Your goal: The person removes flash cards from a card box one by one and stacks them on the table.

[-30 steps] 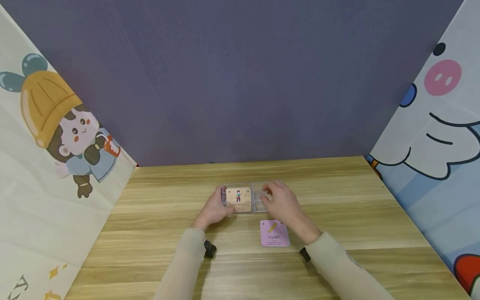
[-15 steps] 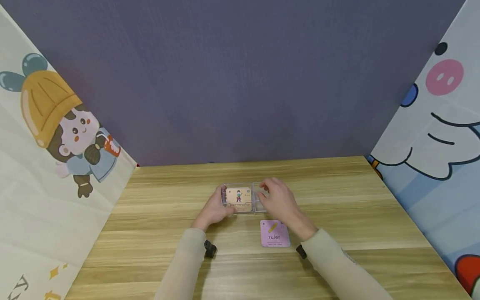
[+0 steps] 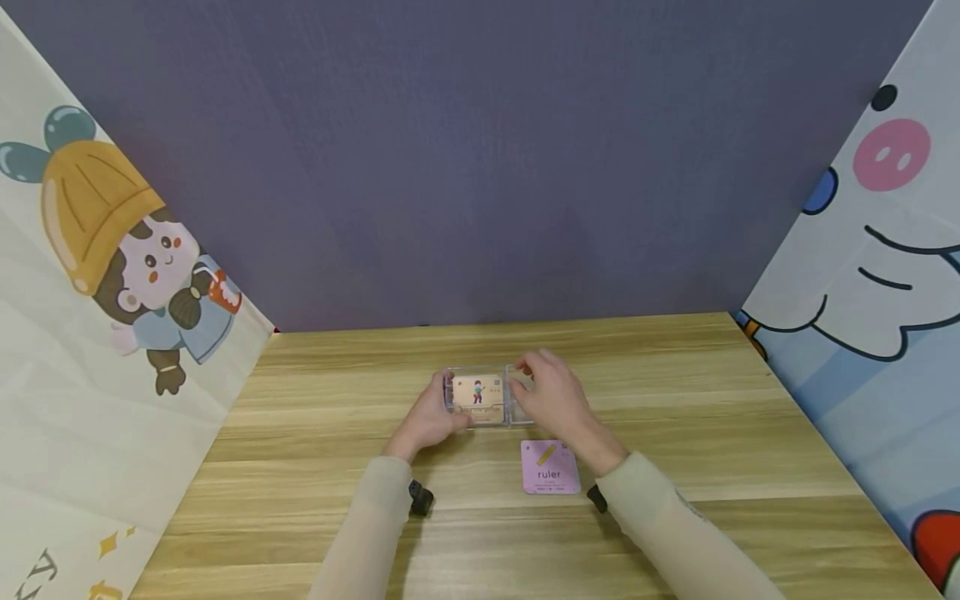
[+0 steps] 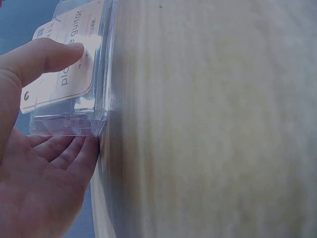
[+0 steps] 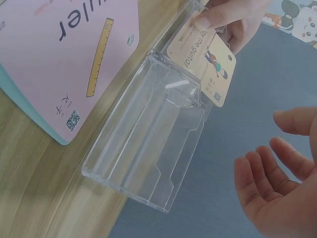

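Note:
My left hand [image 3: 431, 415] grips the left end of a clear plastic card box [image 5: 148, 134], thumb on top and fingers along its end. A cream card [image 3: 477, 392] reading "play the guitar" lies in the left half, and in the right wrist view it sticks out at an angle. The box's see-through right half is folded out flat beside it and holds no card. Just beside that half hovers my right hand [image 3: 553, 396], thumb and fingers loosely curled and apart, with nothing between them.
Nearer to me on the wooden table [image 3: 315, 467] lies a stack of pink cards [image 3: 550, 468], a ruler pictured on top. A dark grey-blue panel [image 3: 480, 167] stands behind the table. Cartoon-printed sheets [image 3: 67, 375] flank both sides.
My right hand has shifted slightly left and away from me, covering more of the box's right half. The left hand, the box and the cards stay in place.

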The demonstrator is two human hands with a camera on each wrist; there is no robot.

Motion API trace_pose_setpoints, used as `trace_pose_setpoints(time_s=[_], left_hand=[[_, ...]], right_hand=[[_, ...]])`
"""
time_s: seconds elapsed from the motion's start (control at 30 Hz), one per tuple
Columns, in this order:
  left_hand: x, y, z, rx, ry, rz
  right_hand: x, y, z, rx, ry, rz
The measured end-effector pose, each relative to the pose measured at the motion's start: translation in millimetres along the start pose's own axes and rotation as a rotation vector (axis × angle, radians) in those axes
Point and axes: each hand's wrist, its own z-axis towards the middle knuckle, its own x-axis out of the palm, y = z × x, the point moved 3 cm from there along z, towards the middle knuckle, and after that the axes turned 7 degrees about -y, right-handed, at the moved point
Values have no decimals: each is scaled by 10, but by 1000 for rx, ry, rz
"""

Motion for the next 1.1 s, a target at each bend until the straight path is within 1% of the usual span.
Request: trace_pose_setpoints(time_s=[0.37,0.6,1.1], left_hand=[[1,0,-10,1,7,-13],[-14,-59,-38,4,-5,2],[-12,-57,-29,-8,-7,15]], right_hand=[[51,12,35,-6,-10,-4],[69,13,48,-31,-29,10],[172,1,92,-52,-17,12]])
